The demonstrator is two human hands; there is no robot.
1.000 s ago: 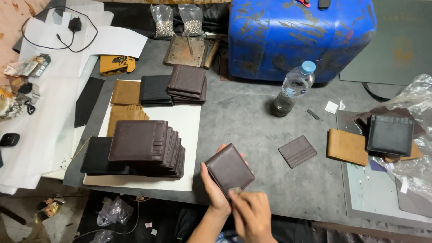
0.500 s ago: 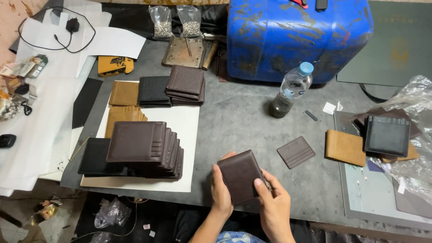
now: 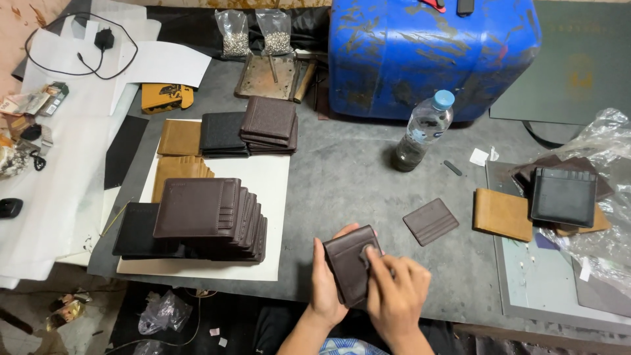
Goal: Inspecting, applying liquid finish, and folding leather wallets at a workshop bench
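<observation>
A grey work table (image 3: 355, 171) is seen from above, its near edge running along the bottom of the view, with dark floor and small plastic bags below it. The left part of the table is covered by white paper sheets (image 3: 59, 197), on which a black charger with its cable (image 3: 102, 39) lies. A pale board (image 3: 263, 190) is laid on the grey surface; a fanned stack of dark brown wallets (image 3: 210, 213) rests on it, with tan and black pieces tucked beside and behind. A second, smaller stack of brown wallets (image 3: 269, 125) sits at the board's far edge. A large blue drum (image 3: 427, 52) lies across the far side, and a clear water bottle (image 3: 424, 131) stands just in front of it. A single brown card panel (image 3: 430, 221) lies flat in the middle right. A tan wallet (image 3: 503, 213) and a black wallet (image 3: 564, 196) are placed at the right, beside crumpled clear plastic (image 3: 605, 197).

Bare grey surface is left between the board and the card panel, from the bottle down to the near edge.

A dark brown wallet (image 3: 348, 263) is held above the near edge. It is gripped from the left side by the left hand (image 3: 325, 283), fingers curled behind it and the thumb on its front. The right hand (image 3: 394, 296) is laid over its right half, fingertips pressed on its face.
</observation>
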